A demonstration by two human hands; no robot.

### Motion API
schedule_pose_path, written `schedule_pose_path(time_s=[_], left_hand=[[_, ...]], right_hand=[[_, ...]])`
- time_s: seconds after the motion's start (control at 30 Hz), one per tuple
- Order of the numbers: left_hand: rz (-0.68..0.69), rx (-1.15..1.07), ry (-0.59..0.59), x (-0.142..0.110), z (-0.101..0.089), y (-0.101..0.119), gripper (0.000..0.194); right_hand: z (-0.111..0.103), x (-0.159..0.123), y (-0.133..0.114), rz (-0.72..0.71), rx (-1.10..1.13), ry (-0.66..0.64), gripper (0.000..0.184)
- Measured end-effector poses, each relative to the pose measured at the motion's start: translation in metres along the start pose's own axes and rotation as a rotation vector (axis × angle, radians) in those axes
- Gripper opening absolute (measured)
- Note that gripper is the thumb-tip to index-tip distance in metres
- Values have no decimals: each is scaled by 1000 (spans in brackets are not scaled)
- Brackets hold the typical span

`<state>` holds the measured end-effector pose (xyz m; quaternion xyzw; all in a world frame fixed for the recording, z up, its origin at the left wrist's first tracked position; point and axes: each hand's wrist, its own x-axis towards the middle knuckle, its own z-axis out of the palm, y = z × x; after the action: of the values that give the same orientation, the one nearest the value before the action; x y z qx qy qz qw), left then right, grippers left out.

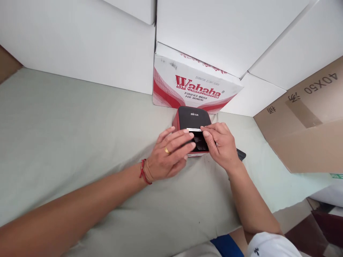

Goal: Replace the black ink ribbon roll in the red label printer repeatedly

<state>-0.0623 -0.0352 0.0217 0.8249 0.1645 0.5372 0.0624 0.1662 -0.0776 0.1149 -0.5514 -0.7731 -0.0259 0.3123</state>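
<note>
- Step in hand: prob. fingertip work on the white label strip at the front top edge of the red-and-black device.
- Device pos.: on cloth-covered worktop, just in front of Wahaha water carton.
- Next move calls for, IMO, light fingertip control w/ device kept steady.
- L hand: palm down, fingers extended, slightly apart, over device's L front.
- R hand: thumb + index nearly together at strip's R end; can't tell if gripping.

The left hand is spread beside a red-and-black device. The right hand has thumb and forefinger at its white strip. A Wahaha carton stands behind.
</note>
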Motion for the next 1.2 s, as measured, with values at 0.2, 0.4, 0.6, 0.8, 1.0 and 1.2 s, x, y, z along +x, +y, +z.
schedule_pose_path(time_s=[0.2, 0.4, 0.6, 0.8, 1.0, 1.2], left_hand=[[-233, -50, -122, 6, -11, -15, 78], [-215, -48, -100, 10, -12, -15, 81], [-221, -7, -86, 16, -11, -15, 80], [-55, -31, -28, 7, -2, -27, 70], [-53, -89, -22, 3, -2, -31, 56], [-21, -1, 68, 4, -1, -32, 50]], right_hand=[[9, -4, 1, 19, 10, 100, 41], [9, -10, -1, -1, 10, 126, 39], [11, -8, -3, 26, 18, 109, 39], [13, -11, -4, 31, 16, 144, 37], [3, -33, -9, -56, 88, 179, 28], [7, -53, -12, -118, 50, 239, 27]])
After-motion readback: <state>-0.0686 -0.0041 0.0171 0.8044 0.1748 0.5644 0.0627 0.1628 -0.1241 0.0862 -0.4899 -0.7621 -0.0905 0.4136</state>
